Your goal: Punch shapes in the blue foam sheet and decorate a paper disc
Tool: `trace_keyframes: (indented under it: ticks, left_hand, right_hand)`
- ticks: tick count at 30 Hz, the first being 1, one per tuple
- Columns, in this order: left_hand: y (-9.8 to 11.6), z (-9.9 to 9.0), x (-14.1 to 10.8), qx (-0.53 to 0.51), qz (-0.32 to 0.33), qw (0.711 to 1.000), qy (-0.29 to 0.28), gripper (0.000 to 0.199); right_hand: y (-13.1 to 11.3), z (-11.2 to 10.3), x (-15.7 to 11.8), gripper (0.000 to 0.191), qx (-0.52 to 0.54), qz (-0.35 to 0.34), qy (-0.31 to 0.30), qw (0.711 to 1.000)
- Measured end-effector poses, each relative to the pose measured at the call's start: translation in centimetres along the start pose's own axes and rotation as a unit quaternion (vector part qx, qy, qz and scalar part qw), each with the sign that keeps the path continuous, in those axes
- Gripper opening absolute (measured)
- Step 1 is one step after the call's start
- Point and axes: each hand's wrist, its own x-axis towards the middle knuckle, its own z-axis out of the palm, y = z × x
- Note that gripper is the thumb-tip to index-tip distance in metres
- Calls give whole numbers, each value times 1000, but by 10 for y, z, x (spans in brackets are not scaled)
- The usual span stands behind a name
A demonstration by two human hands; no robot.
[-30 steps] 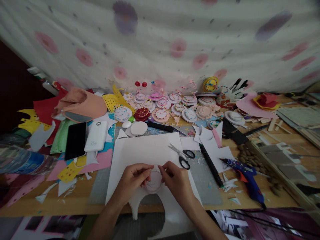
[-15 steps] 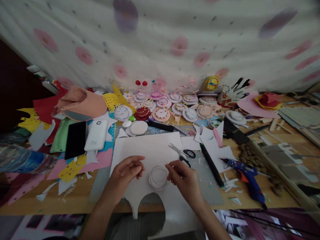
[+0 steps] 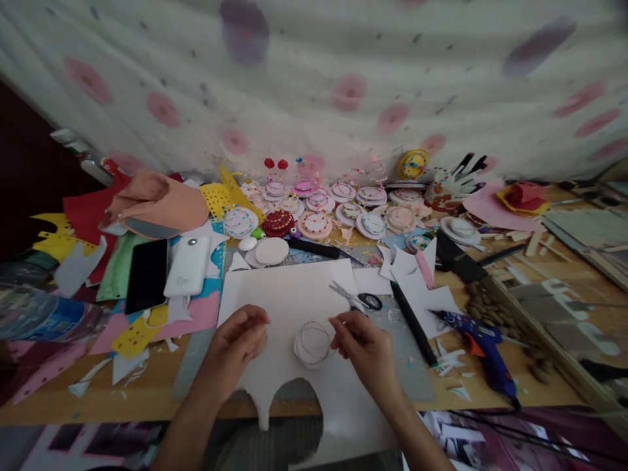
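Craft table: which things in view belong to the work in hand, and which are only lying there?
Work in hand, it seems:
white disc
thin looped strand
white sheet

Just lying about, it seems:
black smartphone
white power bank
peach cap
plastic bottle

Usable room: the middle of the paper (image 3: 284, 288), and a strip of mat (image 3: 405, 360) along the paper's right side. Obstructions: disc (image 3: 313, 347) over the paper's near half; scissors (image 3: 356, 297) at its right edge; pen (image 3: 415, 324) and glue gun (image 3: 483, 347) farther right; black-handled tool (image 3: 314, 248) beyond its far edge; power bank (image 3: 187, 266) to its left.
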Motion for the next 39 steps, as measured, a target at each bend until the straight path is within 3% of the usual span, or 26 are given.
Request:
trace_keyframes:
  ticks: [4, 9, 12, 15, 17, 20, 23, 26, 30, 32, 39]
  left_hand:
    - [-3, -4, -1, 19, 12, 999, 27, 20]
    - [-21, 3, 7, 26, 52, 997, 51, 42]
    - [-32, 18, 4, -64, -1, 998, -22, 55]
    - [-35, 34, -4, -152, -80, 977, -124, 58]
    - [-34, 41, -7, -158, -88, 974, -136, 52]
    - [-30, 40, -7, -94, -35, 991, -85, 42]
    - [-22, 30, -3, 30, 31, 998, -48, 41]
    - [-12, 21, -4, 140, 69, 987, -33, 45]
    - [-5, 16, -8, 258, 108, 958, -58, 52]
    - [-4, 15, -9, 313, 138, 936, -85, 50]
    - [-1, 11, -10, 444, 190, 865, -139, 55]
  right_hand:
    - [-7, -2, 8, 28, 48, 8, 4, 999]
    - [-23, 2, 19, 31, 121, 12, -18, 992]
    - [-29, 10, 18, 32, 157, 20, -33, 987]
    - [-27, 18, 13, 29, 163, 25, -55, 985]
    - [-23, 19, 11, 27, 129, 6, -63, 990]
    - [-19, 11, 9, 20, 22, -91, -22, 995]
    - [-20, -4, 4, 16, -57, -185, 60, 979]
    - [-28, -16, -6, 14, -98, -251, 55, 962]
    - [-43, -16, -18, 24, -189, -320, -47, 927]
    - [-46, -12, -20, 31, -212, -334, -67, 916]
    - [-43, -9, -20, 24, -279, -322, -14, 905]
